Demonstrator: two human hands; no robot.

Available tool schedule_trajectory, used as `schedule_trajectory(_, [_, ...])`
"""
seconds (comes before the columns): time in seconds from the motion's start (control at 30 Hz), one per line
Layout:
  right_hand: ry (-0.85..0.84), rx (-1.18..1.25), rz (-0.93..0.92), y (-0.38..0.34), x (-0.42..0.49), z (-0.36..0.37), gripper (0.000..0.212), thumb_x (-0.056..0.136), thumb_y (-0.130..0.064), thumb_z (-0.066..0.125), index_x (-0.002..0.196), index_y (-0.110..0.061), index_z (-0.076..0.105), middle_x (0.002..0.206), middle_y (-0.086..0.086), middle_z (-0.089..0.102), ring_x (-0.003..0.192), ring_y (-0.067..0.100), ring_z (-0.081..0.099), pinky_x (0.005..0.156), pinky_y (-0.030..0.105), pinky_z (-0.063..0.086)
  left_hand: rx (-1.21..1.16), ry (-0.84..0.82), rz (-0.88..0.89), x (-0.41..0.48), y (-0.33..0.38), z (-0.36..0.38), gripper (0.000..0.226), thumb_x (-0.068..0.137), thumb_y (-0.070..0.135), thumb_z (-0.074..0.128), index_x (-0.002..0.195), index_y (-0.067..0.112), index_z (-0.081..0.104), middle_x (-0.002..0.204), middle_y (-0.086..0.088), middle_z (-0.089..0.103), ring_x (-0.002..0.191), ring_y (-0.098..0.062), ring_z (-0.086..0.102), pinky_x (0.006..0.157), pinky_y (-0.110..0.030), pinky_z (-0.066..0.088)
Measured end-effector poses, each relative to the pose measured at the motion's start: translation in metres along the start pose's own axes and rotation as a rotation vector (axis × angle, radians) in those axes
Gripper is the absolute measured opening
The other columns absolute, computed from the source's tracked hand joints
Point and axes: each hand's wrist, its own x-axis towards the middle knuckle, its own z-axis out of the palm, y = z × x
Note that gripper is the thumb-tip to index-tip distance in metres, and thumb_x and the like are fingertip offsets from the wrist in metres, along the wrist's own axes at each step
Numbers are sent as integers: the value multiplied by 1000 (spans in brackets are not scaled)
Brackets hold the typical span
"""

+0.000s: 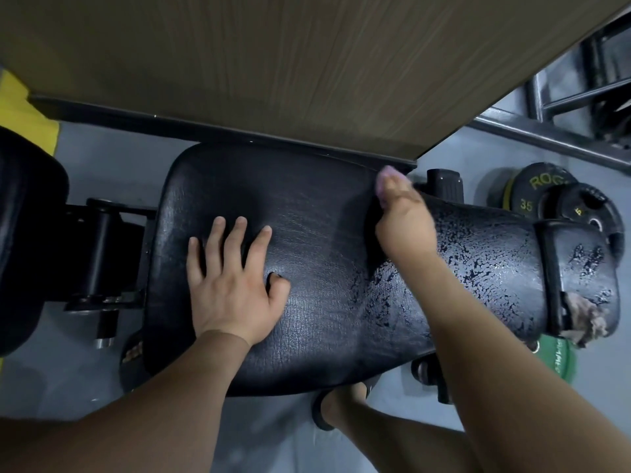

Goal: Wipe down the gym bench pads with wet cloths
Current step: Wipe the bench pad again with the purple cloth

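Head view: a black bench pad fills the middle of the picture and runs from 9 o'clock to 3 o'clock. Its left half is quite smooth. Its right half is cracked and flaking, and the end at 4 o'clock is torn, with pale stuffing showing.

The left hand lies at about 8 o'clock from the centre, palm down on the smooth part of the pad. Its fingers are straight and spread apart. They press flat on the surface and hold nothing.

The right hand is at about 2 o'clock, on the far edge of the pad, and it is blurred. Its fingers are curled closed around a cloth. Only a small pale lilac part of the cloth shows above the fingertips, touching the pad's far edge.

At 12 o'clock a wooden panel covers the top of the picture, just behind the pad. At 3 o'clock black weight plates lie on the grey floor, and a green plate is at 4 o'clock. At 9 o'clock there is a second black pad. At 6 o'clock a foot in a dark sandal stands beside the bench.
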Motion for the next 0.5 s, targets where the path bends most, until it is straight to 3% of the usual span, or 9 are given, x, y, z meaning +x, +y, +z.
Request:
schedule_trajectory(0.1, [14,-29,128,0,6,0,66,76,12,46,141,0,49,143,18,54,135,34,47,113,39,40,2,-2,-5,0,0,1,68,82,47,47,148,28,49,159,-9,37,155,-32,17,124,-59,8])
schedule_trajectory(0.27, [-9,31,-110,-36,18,11,69,70,12,43,135,-6,54,133,8,58,129,29,50,108,30,39,-12,-1,-9,-1,0,0,67,83,46,45,148,28,49,160,-9,36,155,-31,16,124,-59,8])
schedule_trajectory(0.33, [-23,2,-53,-9,15,3,72,70,13,43,136,-14,53,134,6,59,124,30,54,101,34,46,-6,-4,-4,0,0,0,67,83,46,45,148,28,48,160,-9,36,155,-31,15,125,-58,7])
schedule_trajectory(0.43, [-23,-67,122,22,5,-9,55,76,12,45,128,-4,55,124,16,61,118,37,55,93,39,47,-2,-5,-1,0,0,1,67,83,46,45,148,28,48,159,-9,36,155,-32,15,124,-59,8])
schedule_trajectory(0.5, [-4,-30,154,6,7,-7,53,77,10,45,129,0,54,127,19,59,123,38,52,100,39,45,3,-8,-6,0,1,0,67,83,46,45,148,28,48,160,-9,36,155,-32,15,124,-59,8])
